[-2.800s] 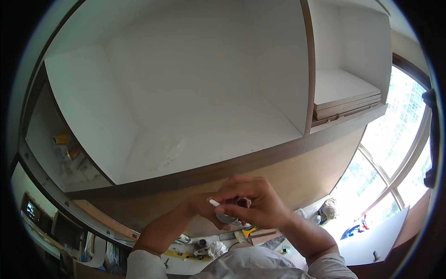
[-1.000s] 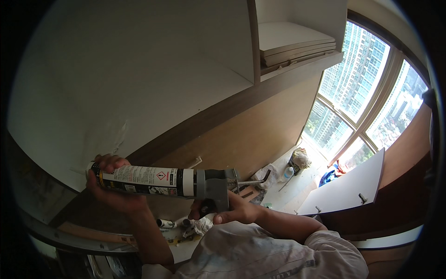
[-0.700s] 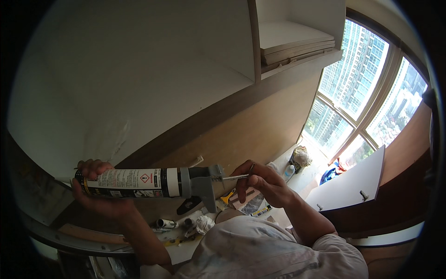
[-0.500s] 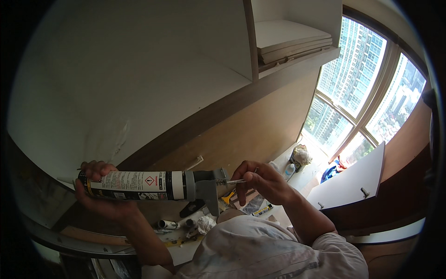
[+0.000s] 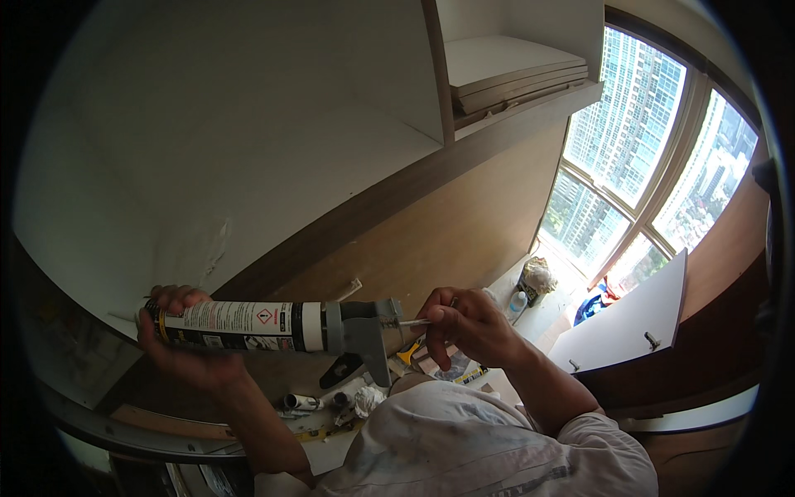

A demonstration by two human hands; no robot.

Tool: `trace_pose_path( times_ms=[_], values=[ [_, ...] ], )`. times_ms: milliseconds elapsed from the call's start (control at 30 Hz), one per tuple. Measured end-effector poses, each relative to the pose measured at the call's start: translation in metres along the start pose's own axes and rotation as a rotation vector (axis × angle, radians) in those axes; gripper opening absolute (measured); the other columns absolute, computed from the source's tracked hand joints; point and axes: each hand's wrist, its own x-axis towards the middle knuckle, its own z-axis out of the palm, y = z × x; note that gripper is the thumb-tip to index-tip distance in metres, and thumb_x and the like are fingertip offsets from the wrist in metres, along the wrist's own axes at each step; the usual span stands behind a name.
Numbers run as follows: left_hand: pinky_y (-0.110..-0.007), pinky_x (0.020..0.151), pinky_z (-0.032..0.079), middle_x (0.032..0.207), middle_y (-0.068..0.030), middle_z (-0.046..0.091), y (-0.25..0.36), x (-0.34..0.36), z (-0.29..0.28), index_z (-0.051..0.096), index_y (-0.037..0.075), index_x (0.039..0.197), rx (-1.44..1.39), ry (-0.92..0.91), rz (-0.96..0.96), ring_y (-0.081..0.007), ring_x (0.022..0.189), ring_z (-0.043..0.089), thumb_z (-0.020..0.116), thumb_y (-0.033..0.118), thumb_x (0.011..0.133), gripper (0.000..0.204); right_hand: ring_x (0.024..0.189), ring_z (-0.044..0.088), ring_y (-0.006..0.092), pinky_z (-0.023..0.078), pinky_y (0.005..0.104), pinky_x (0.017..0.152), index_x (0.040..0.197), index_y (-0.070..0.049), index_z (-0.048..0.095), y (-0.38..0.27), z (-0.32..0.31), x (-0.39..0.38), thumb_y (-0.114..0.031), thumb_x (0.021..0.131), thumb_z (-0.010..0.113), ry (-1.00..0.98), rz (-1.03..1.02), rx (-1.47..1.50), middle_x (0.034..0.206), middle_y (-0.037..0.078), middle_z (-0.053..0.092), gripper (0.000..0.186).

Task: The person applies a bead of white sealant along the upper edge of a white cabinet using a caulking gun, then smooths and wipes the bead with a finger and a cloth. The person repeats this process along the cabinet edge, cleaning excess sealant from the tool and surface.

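Observation:
My left hand (image 5: 192,363) is wrapped round the front part of a black-and-white labelled cartridge (image 5: 248,325), which lies sideways in a grey caulking gun (image 5: 371,335); a pale nozzle points left. My right hand (image 5: 472,330) is at the back of the gun, thumb and fingers closed on its thin metal rod (image 5: 414,323), clear of the grey handle that hangs between my hands.
Above, a white cabinet (image 5: 348,149) has a side shelf with stacked boards (image 5: 513,74). Below lie tubes (image 5: 302,402), crumpled white material (image 5: 368,402) and a yellow tool (image 5: 407,352). At right are a window (image 5: 625,124), a bottle (image 5: 517,302) and a white panel (image 5: 621,323) with fittings.
The view has turned rightward and the gun now lies sideways, cartridge facing me. My right hand has moved from the gun's handle back to the rod. In the last half second both hands shifted only slightly.

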Motion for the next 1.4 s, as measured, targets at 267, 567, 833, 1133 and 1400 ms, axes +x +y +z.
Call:
trace_pose_path(
  times_ms=[267,567,833,1133,1400],
  values=[
    [-0.036,0.084,0.06,0.087,-0.0077,0.06,-0.001,0.004,-0.002,0.054,0.004,0.098,0.11,0.071,-0.048,-0.0199,0.083,0.064,0.06,0.025,0.104,0.023,0.065,0.065,0.0095,0.052,0.0257,0.062,0.107,0.003,0.061,-0.011,0.008,-0.004,-0.025,0.111,0.056,0.074,-0.007,-0.15,0.075,0.006,0.068,0.029],
    [-0.035,0.08,0.061,0.084,-0.0085,0.062,-0.003,0.007,-0.006,0.056,0.005,0.095,0.221,0.087,-0.034,-0.0211,0.08,0.065,0.059,0.029,0.105,0.026,0.065,0.066,0.012,0.054,0.0273,0.064,0.106,0.005,0.062,-0.01,0.004,-0.002,-0.025,0.109,0.06,0.095,-0.017,-0.236,0.075,0.007,0.068,0.03],
    [-0.035,0.08,0.059,0.083,-0.0077,0.059,-0.012,0.005,0.004,0.054,0.005,0.093,0.148,0.094,0.01,-0.0205,0.081,0.064,0.059,0.029,0.104,0.027,0.122,0.064,0.0252,0.05,0.0408,0.105,0.149,0.004,0.046,0.023,0.012,0.013,-0.036,0.079,0.094,-0.106,-0.108,-0.006,0.13,0.015,0.065,0.094],
    [-0.033,0.078,0.06,0.085,-0.0058,0.061,-0.023,0.003,0.015,0.054,0.006,0.097,0.125,0.111,0.025,-0.0158,0.076,0.064,0.063,0.028,0.102,0.024,0.124,0.063,0.0249,0.047,0.0406,0.11,0.136,0.002,0.057,0.054,0.046,0.035,-0.025,0.088,0.087,-0.439,-0.002,0.238,0.126,0.015,0.069,0.063],
    [-0.035,0.082,0.059,0.084,-0.0073,0.059,-0.022,-0.003,0.011,0.055,0.006,0.095,0.21,0.093,-0.002,-0.0196,0.082,0.063,0.06,0.029,0.104,0.025,0.101,0.067,0.0143,0.055,0.0341,0.091,0.112,-0.003,0.062,0.071,0.05,0.02,-0.018,0.093,0.082,-0.216,0.211,0.212,0.101,0.005,0.069,0.031]
  ],
)
